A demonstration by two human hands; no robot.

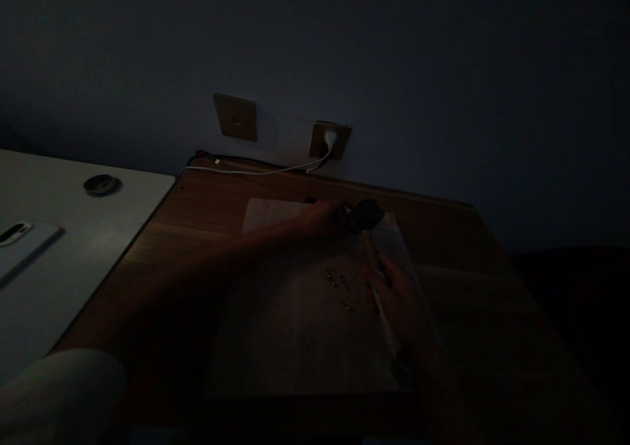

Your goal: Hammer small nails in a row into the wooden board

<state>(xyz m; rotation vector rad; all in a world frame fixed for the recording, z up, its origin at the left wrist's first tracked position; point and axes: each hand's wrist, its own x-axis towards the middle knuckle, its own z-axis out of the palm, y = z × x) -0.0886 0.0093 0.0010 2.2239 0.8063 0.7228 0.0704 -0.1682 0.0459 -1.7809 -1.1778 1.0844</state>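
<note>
My right hand is wrapped around the handle of a hammer, whose dark head points away from me over the far right part of a pale wooden board. My left hand reaches to the board's far edge, close beside the hammer head. Its fingers are curled in; darkness hides what is between them. Several small shiny metal pieces, which look like nails or screws, lie loose near the middle of the board, left of my right hand.
Under the board is a brown wooden table. Against the wall runs a white cable to a plug in a socket; another wall plate is to its left. On the white table are a dark round object and a phone.
</note>
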